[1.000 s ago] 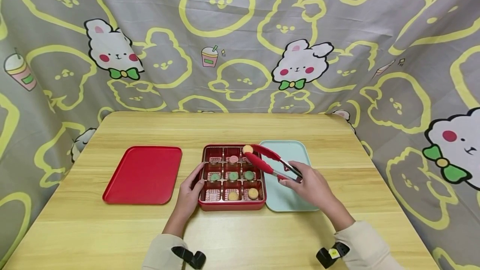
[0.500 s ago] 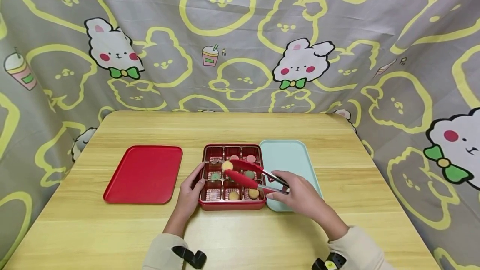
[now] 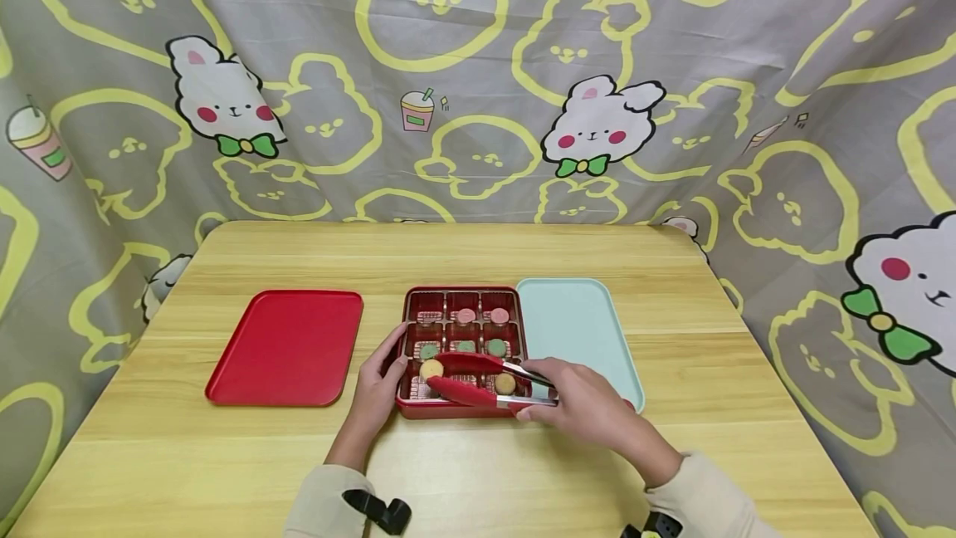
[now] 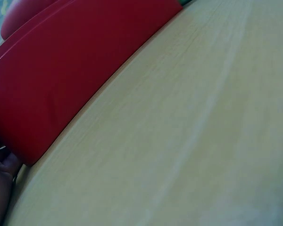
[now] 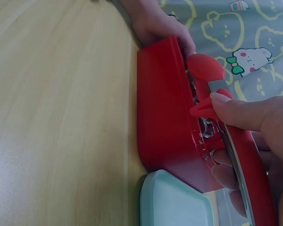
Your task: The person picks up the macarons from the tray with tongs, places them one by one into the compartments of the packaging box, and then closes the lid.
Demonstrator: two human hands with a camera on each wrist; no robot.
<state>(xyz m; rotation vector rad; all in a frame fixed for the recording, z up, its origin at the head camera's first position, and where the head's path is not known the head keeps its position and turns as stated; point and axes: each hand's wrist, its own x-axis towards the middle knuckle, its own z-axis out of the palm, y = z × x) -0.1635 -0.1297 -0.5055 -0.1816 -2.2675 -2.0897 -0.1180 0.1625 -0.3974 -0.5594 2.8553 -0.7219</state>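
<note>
My right hand (image 3: 582, 401) holds a pair of red-tipped tongs (image 3: 466, 393), also large in the right wrist view. Between the tong tips is a round yellow cookie (image 3: 431, 369), above the front-left compartment of a red divided box (image 3: 463, 412). My left hand (image 3: 377, 380) grips the box's left rim with thumb and fingers. Two pink cookies (image 3: 499, 316) sit in the back row, and green cookies (image 3: 496, 347) fill the middle row. One yellow cookie (image 3: 505, 383) lies front right; the tongs hide the front-middle compartment. The box's red wall (image 4: 75, 70) spans the left wrist view.
A red tray (image 3: 287, 347) lies to the left of the box on the wooden table (image 3: 478, 471). A pale blue tray (image 3: 578, 322) lies against the box's right side, partly under my right hand. A patterned curtain (image 3: 478, 90) hangs behind the table.
My right hand has carried the tongs and yellow cookie from the box's back right, across its middle, to the front-left compartment. The left hand has stayed on the rim.
</note>
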